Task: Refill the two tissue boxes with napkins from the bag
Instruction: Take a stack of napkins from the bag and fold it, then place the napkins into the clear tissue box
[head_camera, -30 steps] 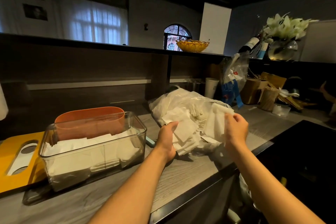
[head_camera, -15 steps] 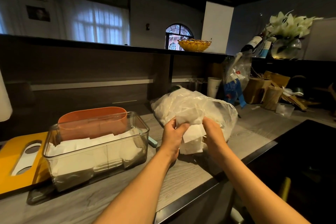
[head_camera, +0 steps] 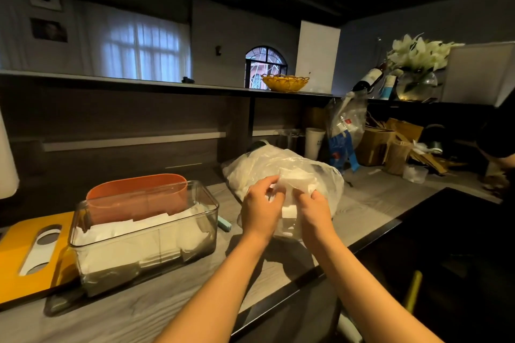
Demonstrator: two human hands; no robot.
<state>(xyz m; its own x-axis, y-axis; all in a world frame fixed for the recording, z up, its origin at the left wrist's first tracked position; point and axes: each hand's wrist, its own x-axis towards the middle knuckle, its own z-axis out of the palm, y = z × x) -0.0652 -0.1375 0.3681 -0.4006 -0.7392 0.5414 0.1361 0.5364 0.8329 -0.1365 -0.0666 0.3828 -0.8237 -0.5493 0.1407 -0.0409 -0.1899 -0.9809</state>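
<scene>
Both hands grip the crumpled mouth of the napkin bag (head_camera: 284, 175) on the desk (head_camera: 362, 203), left hand (head_camera: 262, 203) and right hand (head_camera: 312, 210) pinching its plastic. One clear tissue box (head_camera: 145, 234), long side facing the camera, sits nearer the left hand; one orange tissue box (head_camera: 136, 198) stands just behind it.

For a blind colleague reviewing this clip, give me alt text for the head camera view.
Both hands, left hand and right hand, grip the bunched mouth of a clear plastic bag of white napkins on a grey counter. To the left stands a clear tissue box partly filled with napkins, an orange box behind it.
</scene>
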